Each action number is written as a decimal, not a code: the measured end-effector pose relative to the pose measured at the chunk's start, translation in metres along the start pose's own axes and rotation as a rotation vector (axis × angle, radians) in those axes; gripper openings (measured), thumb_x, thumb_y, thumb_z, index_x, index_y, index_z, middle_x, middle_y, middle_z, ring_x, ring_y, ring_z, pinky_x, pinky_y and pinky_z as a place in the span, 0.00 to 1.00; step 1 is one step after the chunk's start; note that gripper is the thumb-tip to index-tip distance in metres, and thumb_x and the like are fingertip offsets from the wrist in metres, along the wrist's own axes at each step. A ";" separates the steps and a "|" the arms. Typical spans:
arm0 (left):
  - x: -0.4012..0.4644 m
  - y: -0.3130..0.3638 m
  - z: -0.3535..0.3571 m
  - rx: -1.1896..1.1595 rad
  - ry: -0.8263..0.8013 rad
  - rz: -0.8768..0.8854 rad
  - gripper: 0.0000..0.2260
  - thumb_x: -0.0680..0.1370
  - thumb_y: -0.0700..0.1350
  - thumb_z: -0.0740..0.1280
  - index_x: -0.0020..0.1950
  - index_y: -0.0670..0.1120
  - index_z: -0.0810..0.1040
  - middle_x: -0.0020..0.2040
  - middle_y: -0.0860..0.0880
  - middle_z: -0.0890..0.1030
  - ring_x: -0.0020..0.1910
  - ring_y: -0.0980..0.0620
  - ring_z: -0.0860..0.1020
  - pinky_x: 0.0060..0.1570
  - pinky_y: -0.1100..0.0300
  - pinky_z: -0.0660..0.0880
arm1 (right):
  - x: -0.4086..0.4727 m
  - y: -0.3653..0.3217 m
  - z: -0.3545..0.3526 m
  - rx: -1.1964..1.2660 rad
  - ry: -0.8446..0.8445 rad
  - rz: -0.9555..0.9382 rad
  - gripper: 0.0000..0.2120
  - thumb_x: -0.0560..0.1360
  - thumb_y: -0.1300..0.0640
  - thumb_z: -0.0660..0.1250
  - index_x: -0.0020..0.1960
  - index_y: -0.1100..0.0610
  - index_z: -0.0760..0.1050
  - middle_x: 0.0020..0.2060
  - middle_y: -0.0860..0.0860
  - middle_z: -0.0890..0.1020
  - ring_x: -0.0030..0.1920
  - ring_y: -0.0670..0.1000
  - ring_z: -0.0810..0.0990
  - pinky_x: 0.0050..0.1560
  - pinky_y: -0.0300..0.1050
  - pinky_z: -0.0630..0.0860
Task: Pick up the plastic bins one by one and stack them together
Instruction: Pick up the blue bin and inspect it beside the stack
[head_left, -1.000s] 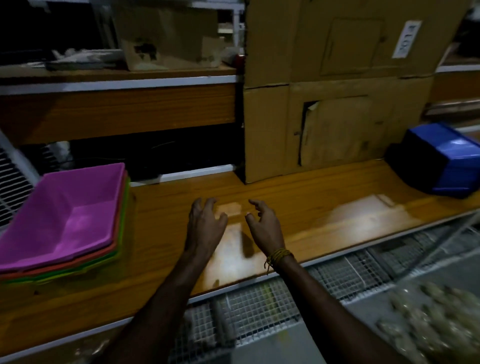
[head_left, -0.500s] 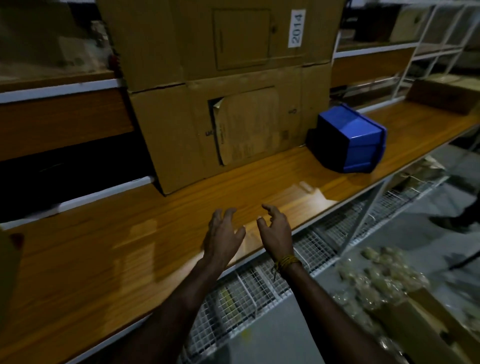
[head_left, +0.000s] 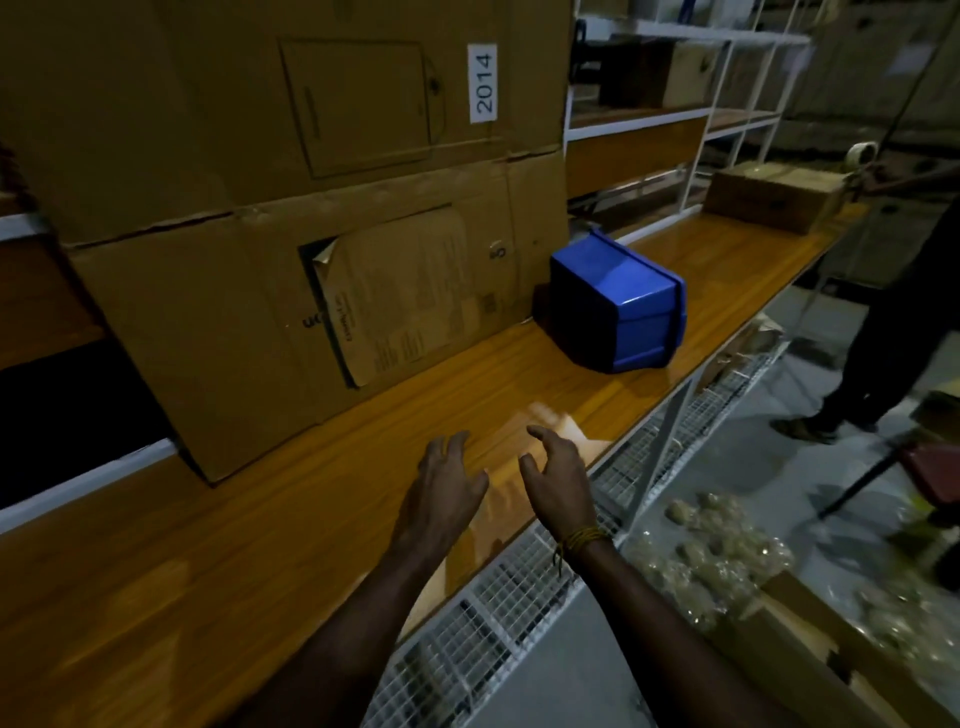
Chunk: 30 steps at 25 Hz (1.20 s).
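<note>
I had both hands out over the shelf (head_left: 218, 561), empty. My left hand (head_left: 441, 496) hung palm down with its fingers spread apart and loosely bent; my right hand (head_left: 558, 486) sat just beside it, thumb and fingers apart and curled a little, clamped on nothing. A yellow thread (head_left: 579, 538) was tied round the right wrist. Whether either hand touched the wood I could not tell.

I counted one bin (head_left: 615, 304), blue, lying tipped over on the shelf, its base turned toward me and its rim away to the right. It was well apart from my hands, farther along the shelf to the right, and it sat just beside the lower box (head_left: 249, 332).

There were two big cardboard boxes stacked at the back of the shelf, the upper box (head_left: 208, 104) resting on the lower one. The upper carried one white label (head_left: 482, 83) reading 2014. The lower had one loose paper sheet (head_left: 400, 306) on its front, peeling at the top corner. A third, smaller box (head_left: 774, 195) stood at the far right end of the shelf.

Below the shelf edge ran a white wire grid (head_left: 498, 613). On the floor to the right lay clear bags (head_left: 717, 551) of something pale; I could not count them. One other person (head_left: 893, 322) stood at the right, dark-clothed, only partly in view.
</note>
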<state>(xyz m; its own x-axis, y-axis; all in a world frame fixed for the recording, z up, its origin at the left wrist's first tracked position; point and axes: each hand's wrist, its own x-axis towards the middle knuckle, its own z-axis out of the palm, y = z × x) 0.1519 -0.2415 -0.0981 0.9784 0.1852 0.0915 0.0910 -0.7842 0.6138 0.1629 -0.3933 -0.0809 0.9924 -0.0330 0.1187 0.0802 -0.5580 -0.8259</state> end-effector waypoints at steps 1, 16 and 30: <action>0.017 0.002 0.001 -0.014 -0.002 0.004 0.27 0.79 0.53 0.66 0.76 0.52 0.61 0.75 0.44 0.63 0.70 0.42 0.69 0.59 0.47 0.75 | 0.016 0.001 0.000 -0.013 0.009 -0.004 0.19 0.80 0.54 0.62 0.71 0.50 0.69 0.67 0.55 0.73 0.65 0.57 0.74 0.64 0.52 0.72; 0.184 0.040 0.047 -0.053 -0.106 0.133 0.26 0.80 0.50 0.65 0.77 0.49 0.62 0.76 0.43 0.61 0.68 0.39 0.70 0.56 0.47 0.75 | 0.171 0.031 -0.006 -0.167 0.078 0.040 0.20 0.79 0.54 0.63 0.71 0.53 0.70 0.68 0.55 0.72 0.68 0.55 0.70 0.60 0.42 0.65; 0.348 0.192 0.140 -0.023 -0.022 0.264 0.23 0.82 0.46 0.61 0.77 0.50 0.62 0.79 0.48 0.60 0.76 0.48 0.63 0.67 0.52 0.68 | 0.387 0.093 -0.112 -0.383 0.212 -0.070 0.19 0.79 0.57 0.63 0.69 0.56 0.72 0.71 0.64 0.68 0.74 0.65 0.63 0.73 0.64 0.59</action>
<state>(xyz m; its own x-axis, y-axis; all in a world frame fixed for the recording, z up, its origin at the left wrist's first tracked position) 0.5358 -0.4108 -0.0577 0.9716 -0.0373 0.2338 -0.1719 -0.7900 0.5885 0.5436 -0.5506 -0.0497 0.9416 -0.1312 0.3102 0.0664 -0.8305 -0.5530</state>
